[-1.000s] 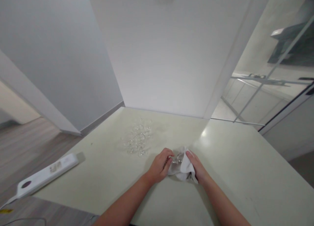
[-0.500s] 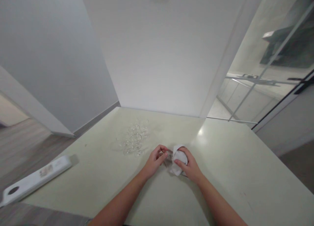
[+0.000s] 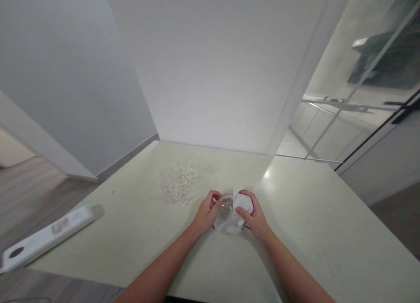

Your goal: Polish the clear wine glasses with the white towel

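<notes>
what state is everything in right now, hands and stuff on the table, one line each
left hand: curled, holding one end of the glass
right hand: closed around the cloth
cloth: bunched, partly covering the glass
held glass: tilted sideways
other glasses: clustered together, which way up unclear
white power strip: lying flat

Power strip [image 3: 36, 241], white, at 8 o'clock, along table [image 3: 315, 233] edge. Wood-look floor [image 3: 29, 184] at 9, grey wall [image 3: 72, 75] at 10, white wall [image 3: 216, 75] at 12. Dark unit [image 3: 382, 64] at 2, behind panes.
</notes>
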The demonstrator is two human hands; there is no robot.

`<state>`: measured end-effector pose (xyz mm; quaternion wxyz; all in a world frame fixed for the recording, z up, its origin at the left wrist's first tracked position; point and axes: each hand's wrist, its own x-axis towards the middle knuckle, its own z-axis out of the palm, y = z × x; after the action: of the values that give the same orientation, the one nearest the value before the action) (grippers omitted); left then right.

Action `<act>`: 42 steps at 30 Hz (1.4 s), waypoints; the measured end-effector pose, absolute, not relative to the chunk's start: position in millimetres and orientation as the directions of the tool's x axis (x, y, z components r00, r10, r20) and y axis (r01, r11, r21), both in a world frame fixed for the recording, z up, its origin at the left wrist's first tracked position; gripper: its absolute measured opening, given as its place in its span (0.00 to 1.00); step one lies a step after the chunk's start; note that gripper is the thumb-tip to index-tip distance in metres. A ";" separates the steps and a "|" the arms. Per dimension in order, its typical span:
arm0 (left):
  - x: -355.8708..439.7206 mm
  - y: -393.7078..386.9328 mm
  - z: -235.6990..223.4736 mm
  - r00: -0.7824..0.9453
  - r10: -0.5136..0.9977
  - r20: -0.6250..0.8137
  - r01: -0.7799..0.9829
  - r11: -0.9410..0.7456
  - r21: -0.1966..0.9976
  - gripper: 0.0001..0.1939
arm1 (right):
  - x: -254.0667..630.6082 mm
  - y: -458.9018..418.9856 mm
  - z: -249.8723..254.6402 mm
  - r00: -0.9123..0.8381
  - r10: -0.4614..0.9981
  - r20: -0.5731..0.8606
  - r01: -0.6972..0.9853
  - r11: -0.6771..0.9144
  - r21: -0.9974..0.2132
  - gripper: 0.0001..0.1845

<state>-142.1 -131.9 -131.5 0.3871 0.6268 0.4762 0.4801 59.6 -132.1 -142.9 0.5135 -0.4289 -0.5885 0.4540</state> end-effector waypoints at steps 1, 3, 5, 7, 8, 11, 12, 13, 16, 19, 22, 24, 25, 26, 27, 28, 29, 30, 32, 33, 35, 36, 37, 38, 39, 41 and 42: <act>-141.0 -129.7 -132.5 0.090 0.975 0.205 0.184 -0.219 0.958 0.13 | 60.1 -131.4 -143.2 -0.101 0.959 0.266 0.068 0.273 -0.960 0.28; -139.2 -126.8 -134.5 0.119 0.978 0.170 0.116 -0.184 0.976 0.14 | 60.7 -129.6 -145.0 -0.114 0.940 0.321 0.083 0.331 -0.940 0.24; -138.1 -125.7 -136.3 0.113 0.987 0.111 0.058 -0.118 0.991 0.14 | 61.1 -127.5 -147.2 -0.108 0.941 0.320 0.040 0.326 -0.945 0.19; -137.1 -125.2 -137.3 0.075 0.997 0.023 -0.021 -0.022 1.000 0.16 | 62.6 -125.2 -148.2 -0.044 0.969 0.244 -0.081 0.240 -0.967 0.18; -136.6 -125.0 -137.4 0.057 0.998 -0.017 -0.064 0.021 0.998 0.16 | 64.2 -124.0 -147.9 -0.009 0.984 0.178 -0.163 0.174 -0.971 0.21; -135.0 -124.1 -136.2 0.016 0.997 -0.076 -0.160 0.077 0.984 0.17 | 71.2 -121.1 -144.3 -0.016 1.000 0.010 -0.375 0.004 -0.927 0.34; -134.5 -123.8 -135.8 0.003 0.996 -0.084 -0.178 0.083 0.981 0.17 | 73.4 -120.5 -143.0 -0.038 0.999 -0.002 -0.395 -0.017 -0.918 0.36; -134.0 -123.7 -135.4 -0.013 0.996 -0.091 -0.193 0.087 0.977 0.17 | 74.9 -120.3 -142.0 -0.052 0.999 0.001 -0.390 -0.019 -0.920 0.36; -133.6 -123.4 -136.2 -0.045 0.994 -0.099 -0.216 0.087 0.973 0.19 | 73.4 -121.8 -143.5 -0.057 0.998 0.013 -0.308 -0.005 -0.951 0.28; -134.6 -123.0 -139.1 -0.052 0.996 -0.079 -0.202 0.067 0.977 0.20 | 65.4 -124.8 -150.2 -0.109 0.994 -0.029 -0.268 -0.058 -0.962 0.26; -135.3 -123.4 -140.7 -0.023 0.998 -0.063 -0.176 0.058 0.983 0.20 | 58.4 -126.7 -155.2 -0.122 0.992 -0.036 -0.280 -0.069 -0.958 0.29; -134.9 -125.2 -139.9 0.014 0.999 -0.039 -0.140 0.040 0.989 0.20 | 56.9 -126.3 -155.0 -0.176 0.984 -0.034 -0.267 -0.081 -0.960 0.27; -134.6 -126.7 -138.9 0.036 0.999 -0.021 -0.121 0.025 0.992 0.20 | 57.1 -125.5 -154.0 -0.219 0.975 -0.025 -0.247 -0.081 -0.966 0.26; -134.2 -128.5 -137.7 0.060 0.998 -0.004 -0.102 0.010 0.995 0.20 | 57.8 -124.3 -152.6 -0.262 0.965 -0.010 -0.216 -0.069 -0.974 0.25; -134.0 -130.6 -136.4 0.086 0.996 0.013 -0.085 -0.005 0.996 0.20 | 58.9 -122.7 -151.0 -0.292 0.956 0.011 -0.183 -0.044 -0.982 0.24; -133.8 -132.8 -135.0 0.112 0.993 0.030 -0.065 -0.022 0.998 0.19 | 60.3 -120.9 -149.6 -0.307 0.951 0.035 -0.153 -0.013 -0.988 0.22; -133.8 -134.9 -133.7 0.136 0.989 0.051 -0.043 -0.046 0.998 0.19 | 61.7 -118.9 -148.3 -0.310 0.949 0.057 -0.122 0.020 -0.992 0.20; -133.9 -137.0 -132.7 0.154 0.985 0.080 -0.019 -0.078 0.997 0.18 | 63.0 -117.1 -147.4 -0.306 0.949 0.073 -0.090 0.047 -0.995 0.19; -134.3 -140.2 -131.4 0.180 0.972 0.148 0.018 -0.154 0.988 0.17 | 65.3 -114.5 -146.4 -0.292 0.952 0.088 -0.034 0.082 -0.996 0.16; -134.5 -141.4 -131.2 0.189 0.965 0.180 0.029 -0.189 0.982 0.16 | 66.2 -113.9 -146.1 -0.288 0.953 0.091 -0.014 0.091 -0.996 0.16; -134.7 -142.7 -131.2 0.203 0.955 0.217 0.044 -0.230 0.972 0.15 | 67.5 -113.9 -145.8 -0.285 0.954 0.089 0.012 0.097 -0.995 0.16; -134.7 -142.9 -131.3 0.208 0.953 0.222 0.051 -0.237 0.970 0.15 | 67.9 -114.3 -145.6 -0.284 0.955 0.087 0.018 0.096 -0.995 0.16; -134.7 -143.0 -131.3 0.209 0.952 0.222 0.057 -0.239 0.969 0.15 | 68.1 -114.7 -145.6 -0.289 0.953 0.089 0.025 0.100 -0.995 0.16; -134.7 -142.8 -131.3 0.205 0.953 0.221 0.064 -0.238 0.969 0.15 | 68.2 -115.0 -145.8 -0.302 0.948 0.099 0.039 0.116 -0.992 0.15; -134.6 -142.6 -131.3 0.195 0.956 0.217 0.068 -0.234 0.970 0.15 | 68.1 -115.0 -146.5 -0.322 0.939 0.118 0.058 0.143 -0.988 0.15; -134.3 -141.4 -131.1 0.154 0.967 0.202 0.066 -0.214 0.975 0.15 | 67.8 -114.3 -150.0 -0.380 0.911 0.161 0.101 0.214 -0.972 0.15; -134.2 -140.5 -131.1 0.129 0.974 0.188 0.057 -0.197 0.979 0.15 | 67.7 -113.7 -153.3 -0.412 0.894 0.177 0.124 0.247 -0.961 0.15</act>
<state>-134.2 -140.5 -131.1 0.4612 0.5932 0.4345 0.4967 67.7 -113.7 -153.3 0.3947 -0.3720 -0.6839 0.4878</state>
